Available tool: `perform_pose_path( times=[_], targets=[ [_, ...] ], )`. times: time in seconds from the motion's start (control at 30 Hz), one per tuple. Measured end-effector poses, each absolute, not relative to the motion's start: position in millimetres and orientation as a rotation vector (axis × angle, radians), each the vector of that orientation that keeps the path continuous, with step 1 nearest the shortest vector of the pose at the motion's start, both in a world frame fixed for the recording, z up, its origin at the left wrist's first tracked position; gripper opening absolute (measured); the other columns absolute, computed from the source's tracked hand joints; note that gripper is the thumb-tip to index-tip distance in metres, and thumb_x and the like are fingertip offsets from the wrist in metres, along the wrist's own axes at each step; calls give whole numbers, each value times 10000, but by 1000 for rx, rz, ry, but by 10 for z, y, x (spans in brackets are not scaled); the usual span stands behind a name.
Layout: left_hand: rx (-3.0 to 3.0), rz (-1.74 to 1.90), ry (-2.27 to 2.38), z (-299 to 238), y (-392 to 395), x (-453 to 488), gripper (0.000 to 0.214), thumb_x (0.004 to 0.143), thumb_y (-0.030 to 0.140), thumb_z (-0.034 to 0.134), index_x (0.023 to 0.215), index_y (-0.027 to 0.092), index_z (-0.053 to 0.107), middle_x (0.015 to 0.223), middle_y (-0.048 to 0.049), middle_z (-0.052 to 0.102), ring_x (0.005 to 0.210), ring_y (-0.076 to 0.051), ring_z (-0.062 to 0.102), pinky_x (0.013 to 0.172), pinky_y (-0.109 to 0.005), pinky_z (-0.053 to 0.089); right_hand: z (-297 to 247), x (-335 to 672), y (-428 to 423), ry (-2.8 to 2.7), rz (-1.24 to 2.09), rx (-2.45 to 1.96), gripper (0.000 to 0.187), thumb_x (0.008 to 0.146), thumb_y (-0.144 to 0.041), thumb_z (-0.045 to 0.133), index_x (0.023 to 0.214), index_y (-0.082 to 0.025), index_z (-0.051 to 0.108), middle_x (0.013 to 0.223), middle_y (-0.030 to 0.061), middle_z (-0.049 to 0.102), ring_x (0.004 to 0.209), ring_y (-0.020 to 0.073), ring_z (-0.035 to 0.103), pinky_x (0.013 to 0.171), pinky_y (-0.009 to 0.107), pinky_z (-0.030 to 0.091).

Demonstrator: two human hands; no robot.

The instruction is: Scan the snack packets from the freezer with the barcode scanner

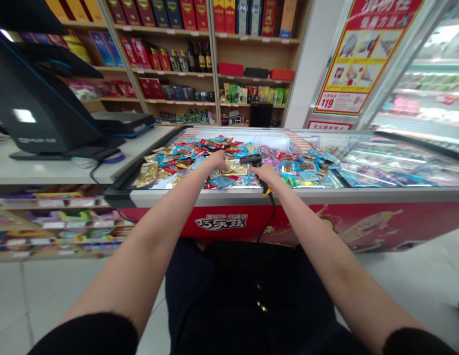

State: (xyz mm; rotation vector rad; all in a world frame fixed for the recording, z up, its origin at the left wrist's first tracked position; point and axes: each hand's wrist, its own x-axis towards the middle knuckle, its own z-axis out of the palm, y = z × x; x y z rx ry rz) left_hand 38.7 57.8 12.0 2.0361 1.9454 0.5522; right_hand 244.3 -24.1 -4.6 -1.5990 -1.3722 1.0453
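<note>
My right hand is wrapped round the grip of a black and yellow barcode scanner. The scanner's head points left, and its cable hangs down over the freezer's front. Just left of it, my left hand is closed at the left end of a gold snack packet; the fingertips are partly hidden. Under and around both hands, many small snack packets in gold, blue and red lie spread on the freezer's glass top. More packets, blue, red and purple, lie to the right.
A red chest freezer runs across in front of me. On the left counter stand a dark checkout terminal and a flat scale. Shelves with boxes and bottles rise behind. A lit display cooler is at right.
</note>
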Motion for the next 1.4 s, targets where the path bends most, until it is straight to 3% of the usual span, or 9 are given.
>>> perform_pose_path(
  times=[0.13,0.27,0.43,0.8,1.13,1.4],
  targets=[
    [1923,730,1904,150,580,468,361,597,155,913,921,166,756,799,-22,729,837,-220,723,753,-256,576,15,2494,-274,-1346,1051,-1588,245,884,-163,715,686,-180,572,470,-16,526,402,119,475,414,225,422],
    [1778,886,1788,133,613,566,353,612,186,913,928,163,756,687,21,661,691,-166,663,657,-240,566,89,2555,-328,-1293,1049,-1577,259,898,-157,708,693,-188,553,481,-25,523,400,109,467,408,214,411],
    [1728,966,1733,116,623,666,371,561,197,943,871,166,742,683,13,653,726,-174,659,665,-239,567,121,2653,-350,-1271,1053,-1549,281,909,-152,681,672,-190,533,476,-26,511,395,110,459,387,221,401],
    [1699,970,1716,178,555,777,244,590,153,885,776,155,727,619,24,607,704,-174,639,628,-227,540,133,2767,-347,-1241,1074,-1513,267,879,-124,695,680,-185,526,465,-39,505,373,98,452,383,217,388],
    [1697,967,1668,155,599,838,273,689,99,786,961,107,768,787,-10,717,663,-126,591,581,-201,510,152,2817,-371,-1236,1064,-1516,290,902,-119,670,660,-182,524,462,-33,500,382,99,451,372,218,379],
    [1707,969,1731,118,675,900,295,667,139,792,962,151,775,671,19,648,695,-169,639,603,-227,523,175,2911,-421,-1195,1067,-1509,276,892,-132,665,656,-182,531,471,-18,509,387,109,448,383,233,387]
  ],
)
